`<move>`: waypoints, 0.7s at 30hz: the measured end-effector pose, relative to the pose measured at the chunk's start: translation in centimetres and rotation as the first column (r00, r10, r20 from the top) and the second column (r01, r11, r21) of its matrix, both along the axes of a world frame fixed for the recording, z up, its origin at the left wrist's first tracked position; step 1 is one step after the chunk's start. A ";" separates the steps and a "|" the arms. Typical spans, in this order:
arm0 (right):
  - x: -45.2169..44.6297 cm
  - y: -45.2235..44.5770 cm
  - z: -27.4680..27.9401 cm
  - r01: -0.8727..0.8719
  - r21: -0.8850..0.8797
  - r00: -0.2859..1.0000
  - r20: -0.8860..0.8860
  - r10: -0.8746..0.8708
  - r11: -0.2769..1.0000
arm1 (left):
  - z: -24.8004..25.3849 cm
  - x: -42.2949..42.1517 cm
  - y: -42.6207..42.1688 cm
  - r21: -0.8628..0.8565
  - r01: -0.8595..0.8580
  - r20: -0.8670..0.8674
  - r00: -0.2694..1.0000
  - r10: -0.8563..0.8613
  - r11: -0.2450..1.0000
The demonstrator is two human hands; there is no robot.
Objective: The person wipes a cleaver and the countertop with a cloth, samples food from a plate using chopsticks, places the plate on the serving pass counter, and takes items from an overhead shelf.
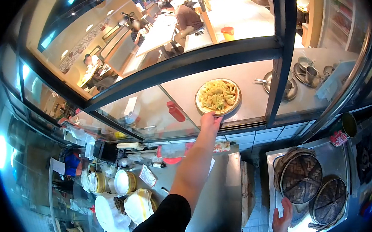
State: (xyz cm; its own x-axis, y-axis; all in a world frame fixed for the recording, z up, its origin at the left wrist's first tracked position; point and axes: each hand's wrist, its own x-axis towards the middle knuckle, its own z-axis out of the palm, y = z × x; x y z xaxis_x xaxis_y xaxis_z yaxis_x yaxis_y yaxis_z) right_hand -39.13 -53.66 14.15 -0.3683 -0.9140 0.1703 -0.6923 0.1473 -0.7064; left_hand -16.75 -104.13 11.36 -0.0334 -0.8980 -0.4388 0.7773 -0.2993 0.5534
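My left hand (211, 120) reaches through the opening in the window and grips the near rim of a round plate (199, 108), thumb on top. Yellowish-green food (217, 95), perhaps cooked cabbage, is heaped on the plate. The plate sits at the counter ledge (179, 88) beyond the frame; whether it rests fully on the ledge I cannot tell. Low on the right, my right hand (282, 219) is open, fingers apart and holding nothing. It is close to a round woven steamer lid (301, 177), with a second lid (330, 201) beside it.
Dark window bars (182, 66) surround the opening, with a red-handled glass pane (151, 114) at left. Metal dishes (284, 87) stand on the ledge at right. Cloth-covered tubs (138, 204) crowd the steel worktop (219, 195). Seated people (188, 21) are in the room beyond.
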 end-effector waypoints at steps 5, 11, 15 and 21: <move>0.9 -0.6 0.4 0.031 -0.029 0.994 0.105 -0.028 0.999 | 0.1 0.0 1.6 0.019 -0.029 0.093 0.995 0.027 0.999; 1.0 -0.3 1.3 0.013 -0.051 0.995 0.098 -0.008 0.999 | 3.0 0.3 12.0 -0.270 0.216 0.226 0.961 -0.156 0.938; 0.7 0.3 0.3 -0.002 -0.066 0.992 0.127 0.010 0.998 | 10.1 1.2 18.5 -0.632 0.191 0.689 0.581 0.433 0.751; 0.4 0.7 0.8 -0.037 -0.097 0.991 0.125 0.049 0.995 | 15.8 5.0 13.9 -0.735 0.009 0.615 0.430 0.661 0.678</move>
State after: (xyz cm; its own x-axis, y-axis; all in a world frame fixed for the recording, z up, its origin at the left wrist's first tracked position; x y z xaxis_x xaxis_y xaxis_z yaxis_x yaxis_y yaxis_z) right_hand -38.70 -52.97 14.97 -0.3533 -0.9115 0.2104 -0.6003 0.0484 -0.7983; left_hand -11.72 -90.26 27.21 0.3739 -0.7717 0.5145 -0.1679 0.4892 0.8558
